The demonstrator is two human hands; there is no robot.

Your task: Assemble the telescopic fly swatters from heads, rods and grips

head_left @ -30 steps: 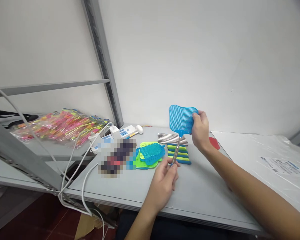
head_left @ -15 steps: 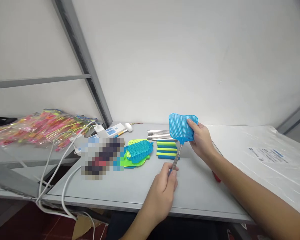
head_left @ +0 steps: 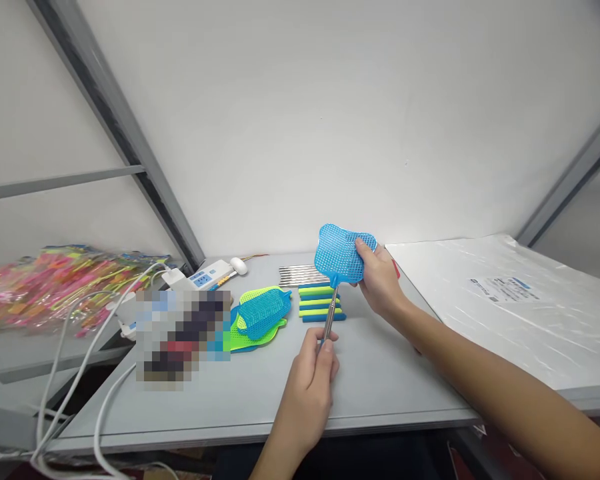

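Note:
A blue fly swatter [head_left: 341, 252] is held up over the table in both hands, its mesh head at the top. My right hand [head_left: 377, 273] pinches the right side of that head, thumb on the near face. Lower down, my left hand [head_left: 314, 377] is closed around the metal rod just below the head; the handle end is hidden in the fingers. Behind the rod lie several green and blue handle grips [head_left: 321, 304] side by side. Beyond them is a row of metal rods [head_left: 303, 275]. Left of these, loose blue and green swatter heads [head_left: 263, 312] are piled up.
A white power strip [head_left: 210, 275] with plugs and cables [head_left: 55, 373] occupies the left side, next to a pixelated patch. Bagged colourful items [head_left: 75, 287] lie further left. On the right is a large plastic-wrapped white package [head_left: 460, 280]. Something red shows behind my right hand.
The camera view has turned slightly to the right and up, so the table's contents appear further left. Both hands keep their hold on the fly swatter.

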